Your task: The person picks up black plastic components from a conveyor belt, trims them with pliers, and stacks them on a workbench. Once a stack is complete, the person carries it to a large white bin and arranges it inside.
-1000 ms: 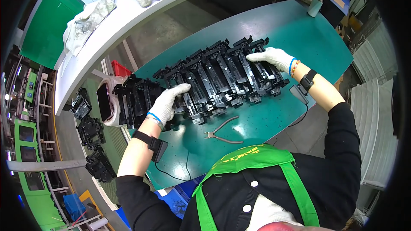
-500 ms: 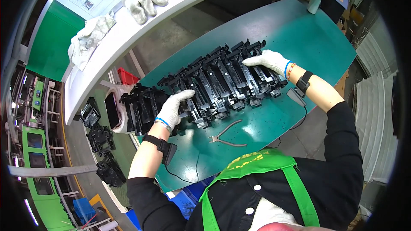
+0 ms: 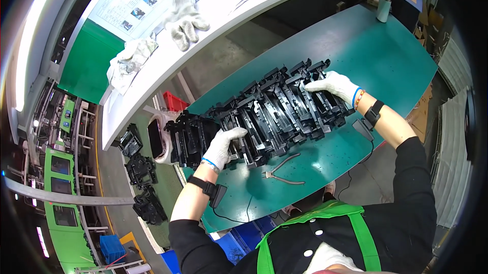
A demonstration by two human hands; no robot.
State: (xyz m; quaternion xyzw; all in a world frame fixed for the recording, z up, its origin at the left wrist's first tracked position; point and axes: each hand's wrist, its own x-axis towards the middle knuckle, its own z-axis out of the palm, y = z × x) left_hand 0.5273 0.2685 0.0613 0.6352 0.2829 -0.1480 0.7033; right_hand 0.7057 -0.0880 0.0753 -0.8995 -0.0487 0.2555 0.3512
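Note:
A row of several long black plastic parts stands side by side on the green-topped table. Around the row's left end my left hand is closed, thumb over the nearest parts and other fingers hidden behind them. At the far right end my right hand grips the outermost part, its thumb reaching over the top. The row is pressed between both hands. White knit gloves with blue cuffs cover both hands. A pair of cutting pliers lies with its handles spread, just in front of the row.
More black parts stand left of my left hand, beside a phone-like dark screen in a pale holder. Further left lie black mouldings on a green strip. Spare gloves rest on the white shelf. A bottle stands far right.
The whole view has shifted, so table, parts and hands sit lower and further right. Both hands keep their grip on the row's ends; the parts look slightly more tilted.

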